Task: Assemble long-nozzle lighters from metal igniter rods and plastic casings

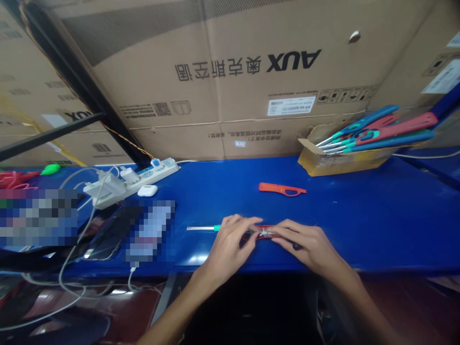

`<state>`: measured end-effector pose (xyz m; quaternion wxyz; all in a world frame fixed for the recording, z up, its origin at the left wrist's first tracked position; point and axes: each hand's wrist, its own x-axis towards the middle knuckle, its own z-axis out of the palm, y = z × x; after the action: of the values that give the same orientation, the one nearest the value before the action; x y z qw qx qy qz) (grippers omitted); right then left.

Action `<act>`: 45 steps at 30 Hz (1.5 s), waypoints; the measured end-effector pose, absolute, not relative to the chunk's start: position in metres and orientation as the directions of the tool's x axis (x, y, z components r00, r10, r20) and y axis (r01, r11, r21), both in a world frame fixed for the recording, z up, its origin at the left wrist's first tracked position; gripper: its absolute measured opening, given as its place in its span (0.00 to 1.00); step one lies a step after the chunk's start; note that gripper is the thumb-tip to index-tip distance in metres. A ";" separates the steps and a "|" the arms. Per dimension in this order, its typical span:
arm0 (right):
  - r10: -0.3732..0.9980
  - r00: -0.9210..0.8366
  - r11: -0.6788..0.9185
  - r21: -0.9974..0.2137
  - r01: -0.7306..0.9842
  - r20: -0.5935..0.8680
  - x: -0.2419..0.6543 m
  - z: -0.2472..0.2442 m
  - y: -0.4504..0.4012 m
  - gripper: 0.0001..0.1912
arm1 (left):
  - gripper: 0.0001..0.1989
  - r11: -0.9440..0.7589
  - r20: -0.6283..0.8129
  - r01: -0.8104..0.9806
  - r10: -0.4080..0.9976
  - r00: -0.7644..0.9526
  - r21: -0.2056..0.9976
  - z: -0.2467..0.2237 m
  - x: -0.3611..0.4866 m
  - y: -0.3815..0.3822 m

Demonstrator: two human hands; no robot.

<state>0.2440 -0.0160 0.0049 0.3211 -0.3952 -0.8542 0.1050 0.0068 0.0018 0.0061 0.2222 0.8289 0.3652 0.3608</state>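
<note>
A long-nosed lighter (266, 233) lies on the blue table, its red handle exposed with small whitish and clear inner parts showing. Its metal tube (201, 228) with a green collar points left. My left hand (233, 239) is closed around the handle near the collar, fingers and thumb pinching at the inner parts. My right hand (305, 240) is closed on the handle's right end, with a small dark round part (296, 246) by its fingers. Beyond the hands rests a separate red handle half (282, 189), which neither hand touches. The fingers hide much of the lighter.
At the back right, an open cardboard box (345, 164) holds several blue and red lighters (381, 132). To the left are a power strip (132, 184) with plugs and cables, a white earphone case (147, 191) and phones (149, 232). Large cartons (244, 110) stand behind the table.
</note>
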 end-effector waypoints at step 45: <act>0.750 -0.457 0.656 -0.448 0.607 0.478 0.245 0.006 -0.016 0.13 | 0.06 -0.678 0.527 0.517 0.733 0.429 0.522 0.012 0.012 -0.001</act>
<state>0.2448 -0.0157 0.0060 0.3330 -0.4007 -0.8468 0.1069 0.0123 -0.0012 0.0117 0.1422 0.8334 0.3749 0.3804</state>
